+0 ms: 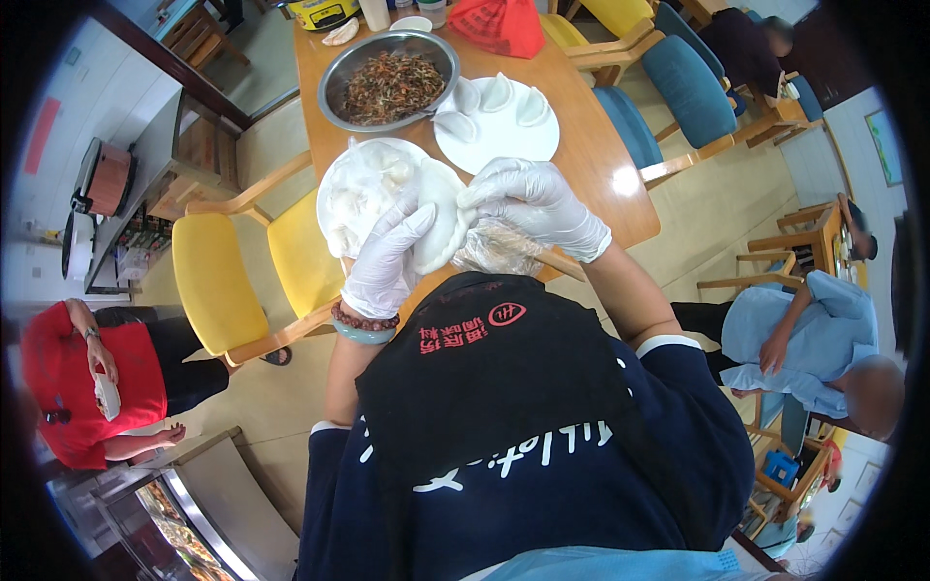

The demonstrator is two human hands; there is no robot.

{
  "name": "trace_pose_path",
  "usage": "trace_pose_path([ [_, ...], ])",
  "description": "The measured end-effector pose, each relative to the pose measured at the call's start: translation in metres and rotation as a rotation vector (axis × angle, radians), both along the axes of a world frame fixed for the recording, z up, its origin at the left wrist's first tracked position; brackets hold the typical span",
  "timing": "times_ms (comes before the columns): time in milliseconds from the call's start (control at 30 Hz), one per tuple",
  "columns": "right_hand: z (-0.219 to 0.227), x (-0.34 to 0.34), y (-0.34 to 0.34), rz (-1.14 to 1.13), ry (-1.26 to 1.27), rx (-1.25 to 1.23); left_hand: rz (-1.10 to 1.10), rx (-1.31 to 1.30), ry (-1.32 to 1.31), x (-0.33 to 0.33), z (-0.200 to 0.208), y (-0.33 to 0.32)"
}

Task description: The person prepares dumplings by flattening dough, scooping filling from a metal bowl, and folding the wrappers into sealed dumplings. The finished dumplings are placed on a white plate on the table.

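Both my hands wear thin white gloves. Between them is a large, pale, half-moon dumpling [439, 221], its edge partly crimped. My left hand [392, 254] cradles its near left side, with the thumb along the dough. At its right edge the fingers of my right hand [531, 201] pinch the rim. Just left of the dumpling, a white plate [327, 235] bears dough pieces [368, 184] under clear plastic. Beyond my right hand, another white plate [502, 155] has several shaped dumplings [496, 94] on it. A steel bowl [327, 97] of chopped brown-orange filling [395, 89] stands behind.
A crumpled plastic bag [499, 248] lies by the wooden table's [610, 179] near edge. A red bag [499, 24] and a yellow container [325, 14] are at the far end. Yellow chairs [221, 281] flank the left, blue chairs [686, 92] the right. People stand on both sides.
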State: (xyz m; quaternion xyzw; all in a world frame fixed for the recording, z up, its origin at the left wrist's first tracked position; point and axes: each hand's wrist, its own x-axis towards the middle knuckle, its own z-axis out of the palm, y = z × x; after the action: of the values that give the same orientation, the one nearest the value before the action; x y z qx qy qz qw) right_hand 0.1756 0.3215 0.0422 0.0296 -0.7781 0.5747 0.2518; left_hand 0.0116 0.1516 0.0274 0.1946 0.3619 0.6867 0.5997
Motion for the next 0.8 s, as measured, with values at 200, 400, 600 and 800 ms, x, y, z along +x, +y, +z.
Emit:
trace_pose_path([
  [200,-0.009,-0.010,-0.007,-0.148,0.024,0.003,0.076,-0.007,0.211,0.003,0.008,-0.002],
  [400,0.001,-0.008,-0.018,-0.190,-0.011,-0.064,0.131,-0.031,0.540,0.006,0.017,-0.005],
  [600,0.002,-0.010,-0.024,-0.254,-0.045,-0.439,0.158,0.021,0.811,0.006,0.017,-0.004],
  [800,-0.001,-0.012,-0.020,-0.273,-0.076,-0.356,0.200,0.022,0.689,0.013,0.017,-0.001],
])
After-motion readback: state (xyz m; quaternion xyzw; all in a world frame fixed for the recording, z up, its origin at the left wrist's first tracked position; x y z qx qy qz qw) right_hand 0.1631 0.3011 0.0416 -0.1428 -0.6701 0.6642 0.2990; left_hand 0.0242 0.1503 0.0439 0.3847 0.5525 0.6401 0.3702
